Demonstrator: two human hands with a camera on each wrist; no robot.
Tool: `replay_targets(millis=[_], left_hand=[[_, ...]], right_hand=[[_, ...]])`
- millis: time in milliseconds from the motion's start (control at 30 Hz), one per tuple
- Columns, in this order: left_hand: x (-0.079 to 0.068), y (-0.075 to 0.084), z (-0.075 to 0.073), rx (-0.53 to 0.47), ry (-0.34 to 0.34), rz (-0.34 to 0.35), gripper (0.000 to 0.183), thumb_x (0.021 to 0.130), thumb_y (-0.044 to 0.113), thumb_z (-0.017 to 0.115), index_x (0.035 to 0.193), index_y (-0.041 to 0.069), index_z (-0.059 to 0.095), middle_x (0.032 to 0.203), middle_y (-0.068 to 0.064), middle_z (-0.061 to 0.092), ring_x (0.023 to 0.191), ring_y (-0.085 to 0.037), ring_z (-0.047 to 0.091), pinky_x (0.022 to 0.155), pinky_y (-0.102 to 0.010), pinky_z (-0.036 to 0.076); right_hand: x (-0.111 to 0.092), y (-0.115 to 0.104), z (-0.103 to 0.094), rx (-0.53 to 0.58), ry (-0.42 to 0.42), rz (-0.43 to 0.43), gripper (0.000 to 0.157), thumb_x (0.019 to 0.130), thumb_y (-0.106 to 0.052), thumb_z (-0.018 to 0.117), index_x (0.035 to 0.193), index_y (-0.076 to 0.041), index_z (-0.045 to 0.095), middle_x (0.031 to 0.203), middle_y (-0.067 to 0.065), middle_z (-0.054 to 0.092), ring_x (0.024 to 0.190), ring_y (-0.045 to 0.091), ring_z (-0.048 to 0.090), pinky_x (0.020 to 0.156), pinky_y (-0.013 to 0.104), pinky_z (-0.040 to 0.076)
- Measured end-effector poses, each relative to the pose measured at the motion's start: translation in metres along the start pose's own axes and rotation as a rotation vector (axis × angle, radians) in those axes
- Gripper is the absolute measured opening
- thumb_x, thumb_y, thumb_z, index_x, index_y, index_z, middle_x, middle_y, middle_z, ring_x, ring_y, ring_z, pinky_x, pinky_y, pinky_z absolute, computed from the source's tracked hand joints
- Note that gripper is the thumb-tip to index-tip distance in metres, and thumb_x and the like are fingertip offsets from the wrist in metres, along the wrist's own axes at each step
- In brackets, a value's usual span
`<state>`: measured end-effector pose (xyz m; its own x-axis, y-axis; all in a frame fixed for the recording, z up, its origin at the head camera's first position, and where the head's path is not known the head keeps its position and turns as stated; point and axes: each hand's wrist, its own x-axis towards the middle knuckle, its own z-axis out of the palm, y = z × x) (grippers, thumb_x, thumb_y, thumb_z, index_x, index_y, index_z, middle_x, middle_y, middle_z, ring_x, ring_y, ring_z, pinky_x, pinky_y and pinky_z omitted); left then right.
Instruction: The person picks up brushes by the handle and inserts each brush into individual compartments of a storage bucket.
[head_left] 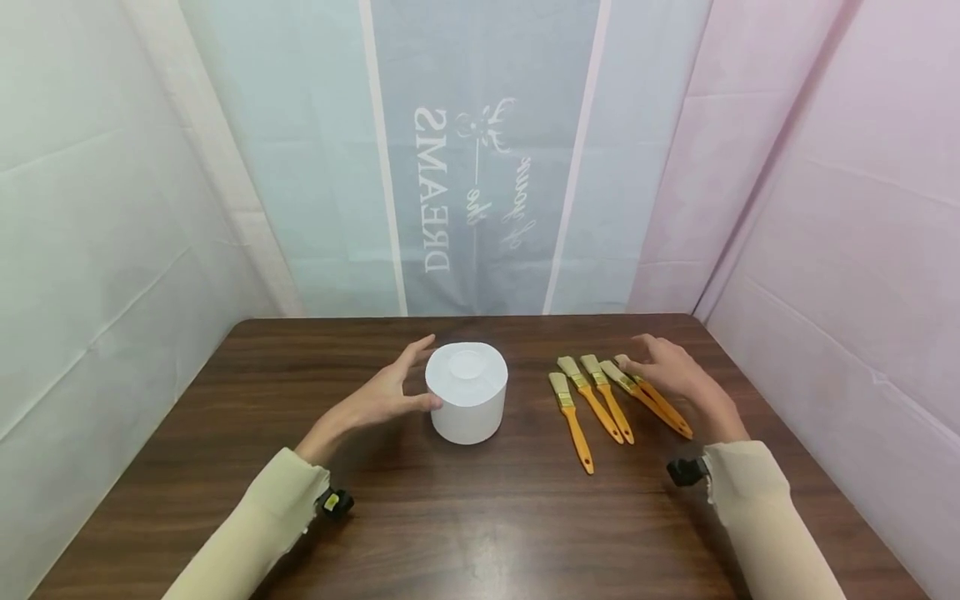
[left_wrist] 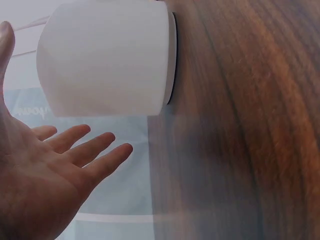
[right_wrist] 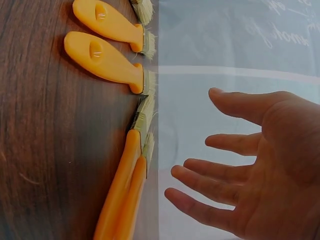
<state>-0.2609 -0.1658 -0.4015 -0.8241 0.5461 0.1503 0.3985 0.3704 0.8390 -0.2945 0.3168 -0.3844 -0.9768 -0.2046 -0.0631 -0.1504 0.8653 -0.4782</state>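
Note:
A round white container with a raised disc on its top stands on the dark wooden table. At its left side is my left hand, thumb and fingers spread apart around that side, the thumb tip overlapping the container in the head view. In the left wrist view the palm faces up toward the container with the fingers extended. To the right lie several flat paintbrushes with orange handles and pale bristles. Over the bristle ends of the rightmost paintbrushes hovers my right hand, its fingers spread and holding nothing.
The wooden table ends at a back edge against a hanging pale blue cloth with printed lettering. Pale fabric walls close in the left and right sides. A small black device is strapped at each wrist.

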Motion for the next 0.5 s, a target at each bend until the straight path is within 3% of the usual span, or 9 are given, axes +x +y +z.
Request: replay_targets(millis=[200, 500], left_hand=[[-0.003, -0.004, 0.009, 0.032, 0.014, -0.030, 0.114, 0.082, 0.051, 0.085, 0.166, 0.020, 0.014, 0.167, -0.015, 0.032, 0.154, -0.035, 0.035, 0.118, -0.061, 0.037], [0.006, 0.001, 0.013, 0.076, 0.033, -0.072, 0.121, 0.076, 0.049, 0.089, 0.166, 0.020, 0.014, 0.166, -0.012, 0.037, 0.153, -0.032, 0.036, 0.122, -0.060, 0.030]], right_hand=[[-0.002, 0.010, 0.010, 0.063, -0.011, 0.023, 0.078, 0.103, -0.046, 0.061, 0.156, 0.005, 0.034, 0.150, 0.036, 0.045, 0.134, 0.053, 0.047, 0.099, 0.062, 0.050], [-0.002, 0.017, 0.004, 0.057, 0.009, 0.059, 0.064, 0.105, -0.033, 0.060, 0.150, 0.008, 0.041, 0.146, 0.039, 0.048, 0.130, 0.054, 0.050, 0.099, 0.063, 0.049]])
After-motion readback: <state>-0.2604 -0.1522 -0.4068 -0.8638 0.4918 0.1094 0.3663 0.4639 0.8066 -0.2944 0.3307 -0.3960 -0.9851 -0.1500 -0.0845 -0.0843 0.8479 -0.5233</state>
